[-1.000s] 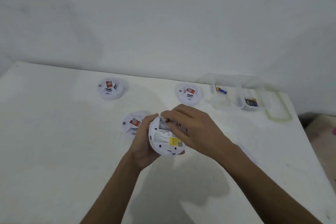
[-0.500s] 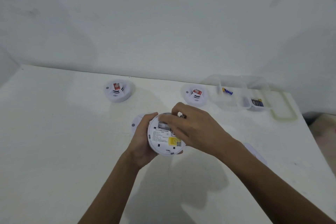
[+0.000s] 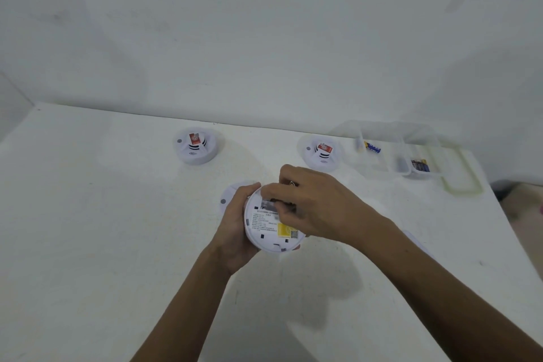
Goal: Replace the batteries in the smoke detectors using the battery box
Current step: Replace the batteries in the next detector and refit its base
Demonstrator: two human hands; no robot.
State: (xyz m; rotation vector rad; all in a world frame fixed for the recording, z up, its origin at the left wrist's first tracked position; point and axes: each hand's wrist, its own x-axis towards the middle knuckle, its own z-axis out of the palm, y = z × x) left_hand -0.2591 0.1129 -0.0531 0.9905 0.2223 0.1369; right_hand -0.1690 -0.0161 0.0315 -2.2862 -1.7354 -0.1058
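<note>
The right hand's fingers (image 3: 271,193) are curled down onto the open, dark battery recess at the far edge of the round white plastic smoke detector (image 3: 269,231). Whether they pinch a battery or only press there I cannot tell, since the right hand (image 3: 318,206) covers the spot. The left hand (image 3: 235,229) grasps the detector by its rim from the left and holds it above the white bench (image 3: 102,229), with its labelled back tilted up toward the camera.

Judging by this, the step in hand is seating or freeing a battery in this unit. The next move calls for a steady left grip while the right fingers work the cell in line with its contacts.

A second white detector (image 3: 232,194) lies partly hidden just behind the left hand. Two more sit face up farther back, one to the left (image 3: 195,145) and one to the right (image 3: 321,153). The clear plastic battery box (image 3: 411,138) stands open at the far right and holds a blue-and-yellow battery (image 3: 372,147) and some dark batteries (image 3: 420,165).
</note>
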